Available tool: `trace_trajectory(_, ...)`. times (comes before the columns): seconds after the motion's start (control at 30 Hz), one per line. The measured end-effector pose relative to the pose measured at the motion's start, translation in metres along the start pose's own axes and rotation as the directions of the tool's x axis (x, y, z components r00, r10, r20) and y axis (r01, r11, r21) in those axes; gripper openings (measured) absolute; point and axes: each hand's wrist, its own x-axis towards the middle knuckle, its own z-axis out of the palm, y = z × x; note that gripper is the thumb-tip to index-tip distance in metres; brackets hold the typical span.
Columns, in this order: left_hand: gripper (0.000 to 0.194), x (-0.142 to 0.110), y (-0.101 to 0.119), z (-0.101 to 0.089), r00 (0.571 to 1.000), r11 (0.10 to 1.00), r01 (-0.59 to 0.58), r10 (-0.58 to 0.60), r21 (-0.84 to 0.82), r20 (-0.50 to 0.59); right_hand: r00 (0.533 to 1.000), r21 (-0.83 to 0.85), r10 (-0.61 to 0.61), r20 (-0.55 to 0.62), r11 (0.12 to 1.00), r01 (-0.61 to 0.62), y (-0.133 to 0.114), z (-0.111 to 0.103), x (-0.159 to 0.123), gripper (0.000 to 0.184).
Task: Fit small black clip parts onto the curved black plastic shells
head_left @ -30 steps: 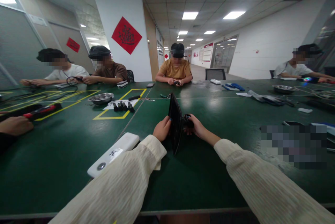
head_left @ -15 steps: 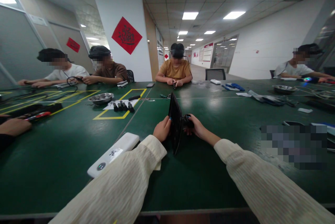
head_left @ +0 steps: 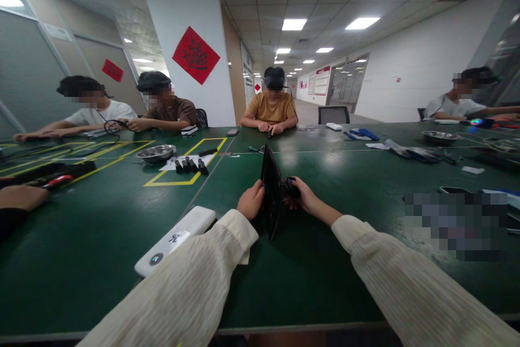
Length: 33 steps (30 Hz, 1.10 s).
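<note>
Our left hand (head_left: 251, 200) grips the black panel (head_left: 272, 195), right hand (head_left: 305, 195) holds the dark part (head_left: 291, 187) on its right, and we honestly can't tell if they're joined yet.

From my feed: panel (head_left: 273, 195) upright over the table (head_left: 320, 287), centre, left hand (head_left: 251, 201) at its left side, right hand (head_left: 305, 196) on the mount (head_left: 290, 188) to its right. Oblong device (head_left: 195, 221) on the table, just left of the left sleeve (head_left: 195, 276). Beyond, left: bowl (head_left: 157, 159), sheet (head_left: 167, 165) beside it, small cylinders (head_left: 190, 164) on the sheet. Second bowl (head_left: 441, 141) far right. I've a co-worker (head_left: 271, 107) straight across, behind the table; another's hand (head_left: 22, 197) at the left edge.
</note>
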Motion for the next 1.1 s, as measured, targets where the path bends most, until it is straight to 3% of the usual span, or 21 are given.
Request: trace_trajectory(1.1,0.022,0.0007,0.0017,-0.0006,0.999,0.993,-0.038,0.041,0.111,-0.023,1.0,0.006,-0.002,0.011,1.0,0.002,0.0026,-0.0015,0.0026,0.022)
